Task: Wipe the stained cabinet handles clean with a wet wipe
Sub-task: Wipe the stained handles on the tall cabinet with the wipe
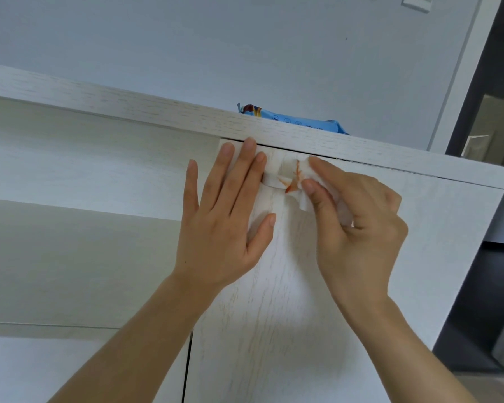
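A white wood-grain cabinet door (288, 286) carries a small white handle (275, 181) near its top edge. My left hand (224, 222) lies flat on the door with straight fingers, its fingertips beside the handle's left end. My right hand (352, 222) pinches a white wet wipe (300, 181) between thumb and fingers and presses it on the handle's right part. Orange-red stain marks show on the wipe and on the handle next to it. Part of the wipe is bunched inside my right palm.
A blue pack of wet wipes (291, 119) lies on the cabinet top (157, 112), just above the door. Open shelves (85, 205) sit to the left. A white wall rises behind, and a dark doorway (495, 141) is at the right.
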{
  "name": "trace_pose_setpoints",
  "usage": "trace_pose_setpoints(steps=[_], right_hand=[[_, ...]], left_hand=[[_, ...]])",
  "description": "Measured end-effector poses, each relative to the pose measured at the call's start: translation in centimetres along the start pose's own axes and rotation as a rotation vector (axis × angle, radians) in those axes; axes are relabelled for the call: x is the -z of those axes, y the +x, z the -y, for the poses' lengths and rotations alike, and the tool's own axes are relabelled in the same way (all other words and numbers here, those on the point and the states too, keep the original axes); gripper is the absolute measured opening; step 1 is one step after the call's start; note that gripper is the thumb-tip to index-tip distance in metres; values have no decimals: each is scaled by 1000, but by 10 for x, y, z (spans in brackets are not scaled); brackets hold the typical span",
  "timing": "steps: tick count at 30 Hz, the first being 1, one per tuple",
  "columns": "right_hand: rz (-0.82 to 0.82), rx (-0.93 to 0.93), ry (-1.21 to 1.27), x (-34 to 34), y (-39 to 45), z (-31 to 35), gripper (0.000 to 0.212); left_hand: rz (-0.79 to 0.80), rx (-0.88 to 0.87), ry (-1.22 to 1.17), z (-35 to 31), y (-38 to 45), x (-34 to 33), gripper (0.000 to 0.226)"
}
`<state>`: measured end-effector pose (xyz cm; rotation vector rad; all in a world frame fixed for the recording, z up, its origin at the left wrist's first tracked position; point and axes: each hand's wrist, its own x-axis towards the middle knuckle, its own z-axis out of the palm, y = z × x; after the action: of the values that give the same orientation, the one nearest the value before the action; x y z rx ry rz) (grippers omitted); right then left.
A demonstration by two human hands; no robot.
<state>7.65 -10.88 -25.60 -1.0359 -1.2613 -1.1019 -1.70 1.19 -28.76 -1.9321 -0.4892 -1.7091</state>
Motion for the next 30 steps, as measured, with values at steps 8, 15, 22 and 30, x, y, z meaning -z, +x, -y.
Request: trace_pose_setpoints(steps=[8,15,22,30], right_hand=[[161,191,-217,9,3,-16,25],[113,117,-140,5,5,-12,18],[113,-84,28,8,9,-3,19],[113,-188,111,10,8,-2,19]], left_hand=[[-11,-4,-11,0,-1,-1,59],[-7,-6,-15,0,-1,-1,58],[-13,4,-19,-1,0,0,59],[-7,5,-19,-1,0,1,59]])
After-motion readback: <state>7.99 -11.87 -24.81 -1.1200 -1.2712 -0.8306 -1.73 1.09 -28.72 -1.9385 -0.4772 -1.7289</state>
